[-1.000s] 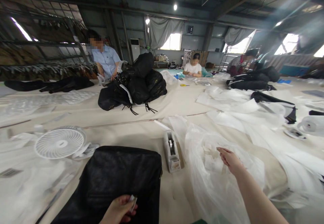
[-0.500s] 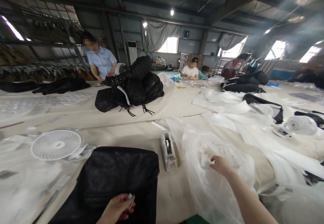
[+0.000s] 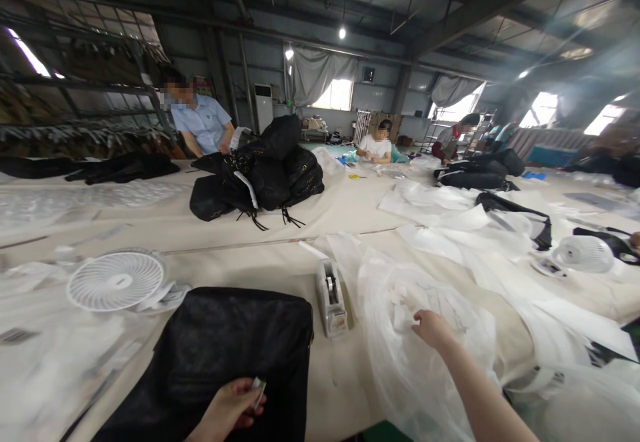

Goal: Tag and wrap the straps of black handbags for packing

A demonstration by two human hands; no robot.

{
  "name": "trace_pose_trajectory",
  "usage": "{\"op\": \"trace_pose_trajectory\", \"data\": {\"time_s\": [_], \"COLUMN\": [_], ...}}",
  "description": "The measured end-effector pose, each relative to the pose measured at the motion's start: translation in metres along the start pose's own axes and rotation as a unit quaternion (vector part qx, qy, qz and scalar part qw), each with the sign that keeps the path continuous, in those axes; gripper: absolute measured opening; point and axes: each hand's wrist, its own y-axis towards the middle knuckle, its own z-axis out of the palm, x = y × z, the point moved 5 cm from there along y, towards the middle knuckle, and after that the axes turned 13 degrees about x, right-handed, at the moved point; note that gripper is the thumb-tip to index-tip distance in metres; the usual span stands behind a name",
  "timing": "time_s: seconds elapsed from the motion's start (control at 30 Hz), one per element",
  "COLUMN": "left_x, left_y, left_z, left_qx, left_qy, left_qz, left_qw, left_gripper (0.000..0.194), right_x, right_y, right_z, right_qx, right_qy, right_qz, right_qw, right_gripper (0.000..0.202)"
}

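Note:
My left hand (image 3: 237,403) is closed around a small pale packet (image 3: 258,392), pinched between thumb and fingers. Beneath that hand lies a black bag (image 3: 240,335), flat on the table, its zip pull showing at the right edge. My right hand (image 3: 434,330) reaches over an opened clear plastic bag (image 3: 395,369) with small white pieces inside. The fingers of this hand are bent together at the pieces; whatever they grip is too small to make out. Between the black bag and the plastic one stands a white tape dispenser (image 3: 331,302).
A white fan (image 3: 117,281) lies at the left on plastic sheeting (image 3: 60,369). Black bags (image 3: 270,169) are heaped farther back, near a person in a blue shirt (image 3: 203,122). White sheets (image 3: 440,202) and another fan (image 3: 583,255) cover the right side. Other people sit behind.
The view has shifted slightly. My left hand keeps the packet over the black bag. My right hand's fingers have drawn a little closer together at the white pieces.

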Motion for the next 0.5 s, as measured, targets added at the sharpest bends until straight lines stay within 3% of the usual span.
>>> {"op": "trace_pose_trajectory", "data": {"time_s": [0.17,0.37,0.43,0.5], "left_x": [0.002,0.004,0.004,0.003], "left_y": [0.003,0.002,0.0,-0.001], "left_z": [-0.001,-0.001,0.0,0.0], "left_qx": [0.011,0.016,0.019,0.024], "left_qy": [0.003,-0.003,-0.007,-0.009], "left_qz": [0.009,0.01,0.018,0.025], "left_qw": [1.0,1.0,1.0,0.999], "left_gripper": [0.05,0.055,0.057,0.059], "right_x": [0.01,0.001,-0.005,-0.008], "right_y": [0.007,-0.011,-0.027,-0.052], "right_z": [0.015,-0.016,-0.025,-0.027], "right_qx": [0.005,-0.022,-0.021,0.006], "right_qy": [0.024,0.077,0.152,0.273], "right_qz": [0.024,0.016,-0.011,-0.068], "right_qw": [0.999,0.997,0.988,0.96], "right_gripper": [0.023,0.025,0.029,0.034]}}
